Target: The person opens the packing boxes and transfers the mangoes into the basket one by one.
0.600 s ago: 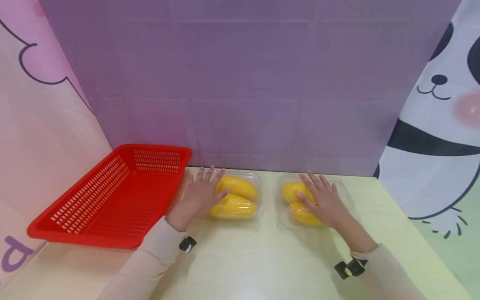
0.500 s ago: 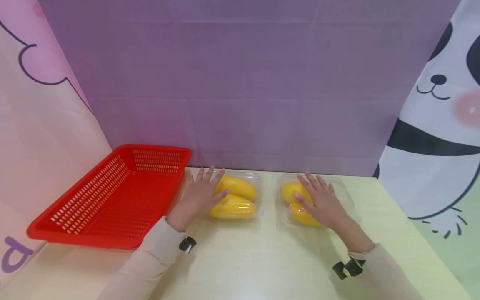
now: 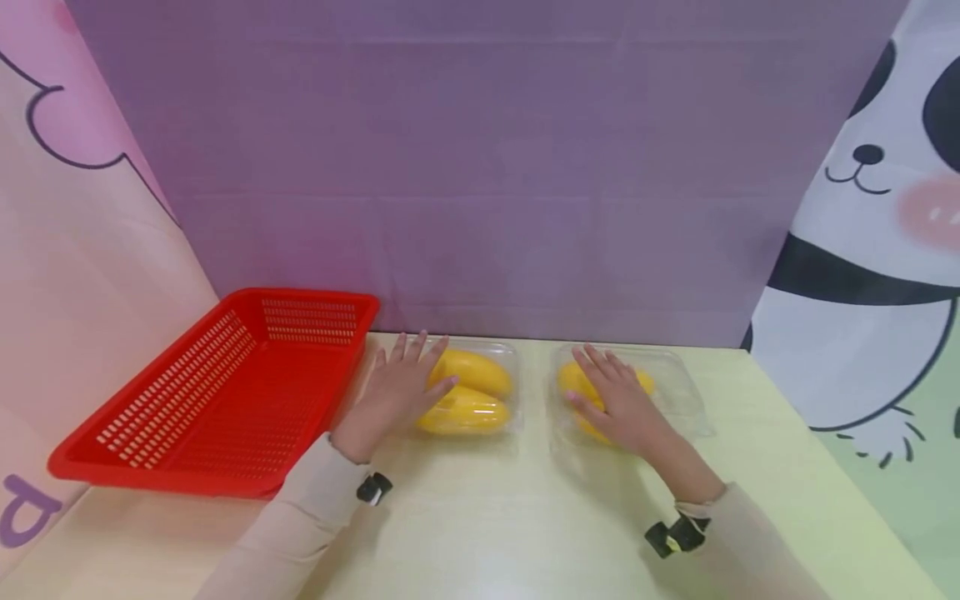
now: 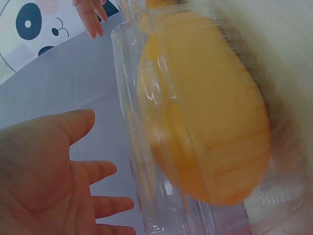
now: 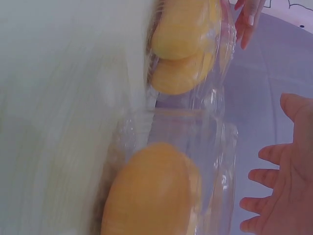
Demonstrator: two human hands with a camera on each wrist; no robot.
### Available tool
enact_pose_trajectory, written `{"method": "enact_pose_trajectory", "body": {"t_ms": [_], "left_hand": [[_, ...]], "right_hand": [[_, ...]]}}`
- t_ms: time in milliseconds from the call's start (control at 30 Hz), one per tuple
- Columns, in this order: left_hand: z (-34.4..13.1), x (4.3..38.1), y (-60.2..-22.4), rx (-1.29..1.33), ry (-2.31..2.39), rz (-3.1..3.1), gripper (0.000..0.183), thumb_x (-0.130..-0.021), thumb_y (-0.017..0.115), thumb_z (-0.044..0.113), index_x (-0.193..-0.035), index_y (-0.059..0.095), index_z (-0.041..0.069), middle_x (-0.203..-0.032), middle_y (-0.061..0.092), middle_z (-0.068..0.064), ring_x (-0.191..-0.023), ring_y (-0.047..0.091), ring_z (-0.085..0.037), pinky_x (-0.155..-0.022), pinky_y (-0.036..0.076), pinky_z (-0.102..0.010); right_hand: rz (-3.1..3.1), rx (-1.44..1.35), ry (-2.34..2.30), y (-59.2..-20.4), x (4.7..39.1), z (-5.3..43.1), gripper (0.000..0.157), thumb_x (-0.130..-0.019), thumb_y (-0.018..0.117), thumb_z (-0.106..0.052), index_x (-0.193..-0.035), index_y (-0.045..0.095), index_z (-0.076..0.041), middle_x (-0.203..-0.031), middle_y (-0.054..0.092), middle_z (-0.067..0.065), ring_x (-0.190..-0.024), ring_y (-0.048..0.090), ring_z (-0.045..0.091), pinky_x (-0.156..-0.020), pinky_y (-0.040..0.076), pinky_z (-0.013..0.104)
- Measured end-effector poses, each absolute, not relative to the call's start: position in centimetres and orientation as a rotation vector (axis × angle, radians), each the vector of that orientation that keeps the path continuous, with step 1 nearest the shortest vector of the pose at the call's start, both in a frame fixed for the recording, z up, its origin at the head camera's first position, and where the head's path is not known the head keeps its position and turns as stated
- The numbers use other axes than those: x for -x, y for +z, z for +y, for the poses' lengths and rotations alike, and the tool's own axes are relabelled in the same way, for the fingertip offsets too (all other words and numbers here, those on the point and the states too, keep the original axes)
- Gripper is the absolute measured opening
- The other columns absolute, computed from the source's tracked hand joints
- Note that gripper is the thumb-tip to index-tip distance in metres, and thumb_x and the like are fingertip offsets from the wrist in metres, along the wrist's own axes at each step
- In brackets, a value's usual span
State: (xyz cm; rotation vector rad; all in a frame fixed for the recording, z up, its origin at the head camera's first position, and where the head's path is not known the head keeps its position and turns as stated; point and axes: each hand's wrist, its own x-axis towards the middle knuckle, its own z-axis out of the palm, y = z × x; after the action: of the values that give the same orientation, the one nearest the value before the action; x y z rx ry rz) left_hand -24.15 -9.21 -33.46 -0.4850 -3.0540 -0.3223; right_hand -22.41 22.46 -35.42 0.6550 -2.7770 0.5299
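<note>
Two clear plastic boxes stand side by side near the table's back edge. The left box point(image 3: 516, 367) contains two yellow mangoes point(image 3: 468, 411), lying one behind the other. My left hand point(image 3: 392, 393) is spread over its left part, hiding the mangoes' left ends. Over the right box point(image 3: 678, 387) my right hand point(image 3: 624, 408) is spread too, partly covering the mangoes point(image 5: 151, 191) inside. In the left wrist view, the thumb and fingers stand straight beside the lid point(image 4: 134, 122), with a gap at the thumb. The right wrist view shows relaxed fingers close to the other lid.
A red plastic basket point(image 3: 225, 479) with slotted walls stands on the left, its right side near my left hand. Behind the pale table point(image 3: 495, 525) rises a purple cloth backdrop point(image 3: 480, 183). Printed sheets line both sides, one bearing a panda point(image 3: 840, 350).
My right hand has moved left over the right box, uncovering more of its right side. The left hand stays in place over the left box. The head view has shifted slightly.
</note>
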Motion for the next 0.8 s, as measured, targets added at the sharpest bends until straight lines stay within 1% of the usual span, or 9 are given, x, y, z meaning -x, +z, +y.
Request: {"method": "enact_pose_trajectory", "body": {"t_ms": [167,333,467,700,800], "left_hand": [[-9.1,24.2,-33.7,0.494,-0.338,-3.062,0.068,-0.095,0.043,0.052,-0.151,0.021,0.02,-0.156,0.015,-0.015,-0.141,0.01,-0.042,-0.11,0.008,-0.063],[-9.0,24.2,-33.7,0.501,-0.345,-3.066,0.069,-0.095,0.044,0.051,-0.151,0.021,0.02,-0.155,0.018,-0.017,-0.141,0.011,-0.043,-0.11,0.009,-0.063],[-9.0,24.2,-33.7,0.523,-0.317,-3.053,0.069,-0.094,0.044,0.051,-0.151,0.022,0.019,-0.154,0.02,-0.018,-0.14,0.012,-0.044,-0.109,0.01,-0.064],[-9.1,24.3,-33.9,0.558,-0.264,-3.024,0.068,-0.094,0.045,0.05,-0.15,0.025,0.017,-0.152,0.025,-0.019,-0.139,0.016,-0.046,-0.108,0.014,-0.064],[-9.0,24.2,-33.9,0.554,-0.25,-3.034,0.068,-0.094,0.046,0.05,-0.15,0.026,0.018,-0.152,0.025,-0.018,-0.139,0.017,-0.045,-0.109,0.014,-0.064]], "right_hand": [[-2.792,-0.696,0.577,-35.8,22.1,21.1,0.07,-0.094,0.054,-0.039,-0.147,0.028,-0.001,-0.152,0.026,0.019,-0.138,0.019,0.045,-0.11,0.016,0.059],[-2.827,-0.734,0.622,-35.6,21.8,19.6,0.077,-0.092,0.055,-0.043,-0.148,0.023,-0.001,-0.155,0.021,0.015,-0.141,0.014,0.038,-0.114,0.013,0.053],[-2.837,-0.751,0.641,-35.7,21.7,18.6,0.081,-0.09,0.058,-0.043,-0.148,0.021,0.001,-0.155,0.019,0.015,-0.142,0.013,0.037,-0.113,0.015,0.052],[-2.82,-0.774,0.664,-36.0,21.6,16.8,0.085,-0.087,0.064,-0.04,-0.146,0.022,0.005,-0.153,0.021,0.019,-0.14,0.019,0.038,-0.112,0.021,0.052],[-2.85,-0.755,0.758,-36.2,21.5,16.2,0.086,-0.088,0.063,-0.04,-0.146,0.019,0.006,-0.153,0.02,0.021,-0.14,0.02,0.039,-0.112,0.02,0.052]]}}
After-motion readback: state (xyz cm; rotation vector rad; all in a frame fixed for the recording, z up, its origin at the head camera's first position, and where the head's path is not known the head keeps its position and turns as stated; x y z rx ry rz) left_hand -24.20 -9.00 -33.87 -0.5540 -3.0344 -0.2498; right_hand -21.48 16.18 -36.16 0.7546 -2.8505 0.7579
